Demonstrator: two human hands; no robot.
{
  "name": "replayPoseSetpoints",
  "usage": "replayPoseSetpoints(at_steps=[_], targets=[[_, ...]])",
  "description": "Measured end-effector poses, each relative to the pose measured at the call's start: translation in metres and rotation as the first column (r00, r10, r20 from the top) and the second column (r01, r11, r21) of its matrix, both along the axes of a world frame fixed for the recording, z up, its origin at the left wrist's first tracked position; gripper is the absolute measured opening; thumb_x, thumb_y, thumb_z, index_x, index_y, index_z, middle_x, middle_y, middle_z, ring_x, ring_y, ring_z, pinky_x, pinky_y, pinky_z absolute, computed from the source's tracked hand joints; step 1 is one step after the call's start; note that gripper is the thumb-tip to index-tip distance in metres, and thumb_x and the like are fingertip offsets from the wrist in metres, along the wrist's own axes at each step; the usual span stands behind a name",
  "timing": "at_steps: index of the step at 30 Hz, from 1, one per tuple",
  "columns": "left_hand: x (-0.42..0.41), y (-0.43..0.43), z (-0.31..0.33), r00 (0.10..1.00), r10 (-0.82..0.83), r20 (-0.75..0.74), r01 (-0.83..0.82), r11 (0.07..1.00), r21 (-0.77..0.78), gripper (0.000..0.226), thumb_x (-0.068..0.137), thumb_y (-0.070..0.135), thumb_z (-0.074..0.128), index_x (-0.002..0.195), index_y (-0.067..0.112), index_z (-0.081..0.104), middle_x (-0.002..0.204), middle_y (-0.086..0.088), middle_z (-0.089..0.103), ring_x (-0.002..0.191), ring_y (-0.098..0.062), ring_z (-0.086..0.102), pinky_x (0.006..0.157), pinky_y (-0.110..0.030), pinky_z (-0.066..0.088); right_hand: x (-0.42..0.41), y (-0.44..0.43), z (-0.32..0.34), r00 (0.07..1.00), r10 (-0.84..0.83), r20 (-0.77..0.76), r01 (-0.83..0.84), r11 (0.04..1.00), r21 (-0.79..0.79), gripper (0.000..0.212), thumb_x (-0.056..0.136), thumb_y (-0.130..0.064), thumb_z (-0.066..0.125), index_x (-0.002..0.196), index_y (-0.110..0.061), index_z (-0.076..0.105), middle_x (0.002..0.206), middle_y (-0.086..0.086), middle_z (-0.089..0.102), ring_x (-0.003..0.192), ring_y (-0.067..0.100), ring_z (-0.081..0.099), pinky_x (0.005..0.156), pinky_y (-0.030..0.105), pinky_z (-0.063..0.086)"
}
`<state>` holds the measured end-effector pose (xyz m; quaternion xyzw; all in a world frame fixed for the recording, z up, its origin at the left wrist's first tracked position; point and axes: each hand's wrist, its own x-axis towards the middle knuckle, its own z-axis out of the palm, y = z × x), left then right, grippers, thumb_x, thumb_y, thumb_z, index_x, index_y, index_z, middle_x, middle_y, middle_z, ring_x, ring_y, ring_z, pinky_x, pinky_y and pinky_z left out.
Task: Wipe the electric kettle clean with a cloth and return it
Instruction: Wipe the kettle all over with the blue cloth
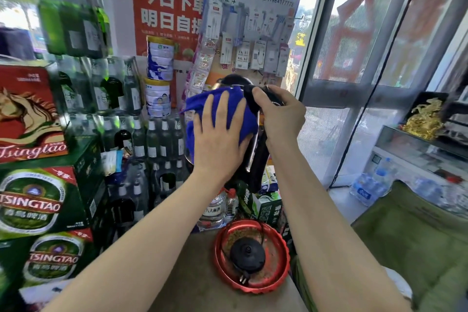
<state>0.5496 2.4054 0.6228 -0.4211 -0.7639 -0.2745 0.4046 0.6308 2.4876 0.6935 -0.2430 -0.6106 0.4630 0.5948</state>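
On the bare brown bench [197,273] nearest the camera, a red tray [278,271] is seen carrying the black kettle base [247,256], its plug resting on the tray. Above it, clear of the base, the electric kettle [255,159] is held up: the right hand [278,116] is closed around its black handle, while the left hand [219,134], fingers spread flat, presses a blue cloth [228,106] against its side. Beyond are stacked beer cartons [38,200], bottles, a red poster [167,12] and glass doors [379,58].

Small shop, likely: beer crates [38,200], hanging phone accessories [250,40].
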Motion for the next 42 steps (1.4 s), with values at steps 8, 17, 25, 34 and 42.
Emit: replayPoseSetpoints(at_steps=[8,17,25,34,42], targets=[[-0.017,-0.018,0.009,0.761,-0.387,0.521,0.134,0.879,0.458,0.057,0.099,0.052,0.033,0.150,0.025,0.033,0.147,-0.005,0.048,0.128,-0.029,0.050,0.101,-0.040,0.041,0.018,0.016,-0.010,0.955,0.295,-0.020,-0.294,0.955,0.021,0.016,0.076,-0.014,0.086,0.087,-0.026,0.082,0.094,0.003,0.079,0.097,0.029,0.075,0.086,0.040,0.060],[-0.073,-0.026,-0.064,-0.217,-0.636,0.741,-0.229,0.771,0.594,0.073,0.091,0.075,0.030,0.119,0.018,0.066,0.098,-0.007,0.075,0.082,-0.025,0.072,0.067,-0.035,0.059,0.018,-0.004,-0.097,0.867,0.388,0.313,-0.425,0.903,0.060,0.033,0.075,-0.009,0.086,0.102,-0.024,0.076,0.098,-0.009,0.077,0.093,0.006,0.072,0.087,0.022,0.055],[-0.081,-0.054,-0.232,-0.353,-0.525,0.775,-0.311,0.846,0.432,0.068,0.090,0.069,0.042,0.123,0.015,0.066,0.113,-0.011,0.074,0.101,-0.028,0.071,0.080,-0.038,0.056,0.028,-0.003,-0.237,0.553,0.570,0.608,-0.556,0.796,-0.240,0.064,0.079,-0.010,0.083,0.134,-0.033,0.059,0.123,-0.005,0.070,0.112,0.005,0.067,0.101,0.022,0.050],[-0.030,-0.073,-0.375,-0.336,-0.482,0.809,-0.505,0.818,0.277,0.056,0.098,0.061,0.036,0.105,0.015,0.068,0.094,0.000,0.075,0.092,-0.021,0.070,0.075,-0.033,0.054,0.035,0.007,-0.372,0.332,0.668,0.666,-0.558,0.708,-0.432,0.067,0.074,0.002,0.080,0.132,-0.028,0.064,0.122,-0.010,0.072,0.113,0.006,0.067,0.102,0.028,0.051],[-0.008,-0.062,-0.403,-0.196,-0.408,0.892,-0.490,0.829,0.271,0.040,0.101,0.052,0.037,0.112,0.025,0.064,0.115,0.002,0.070,0.104,-0.014,0.065,0.098,-0.032,0.051,0.026,0.030,-0.430,0.315,0.400,0.861,-0.496,0.843,-0.210,0.065,0.065,0.005,0.068,0.118,-0.032,0.071,0.113,-0.018,0.069,0.117,0.011,0.054,0.106,0.036,0.043]])
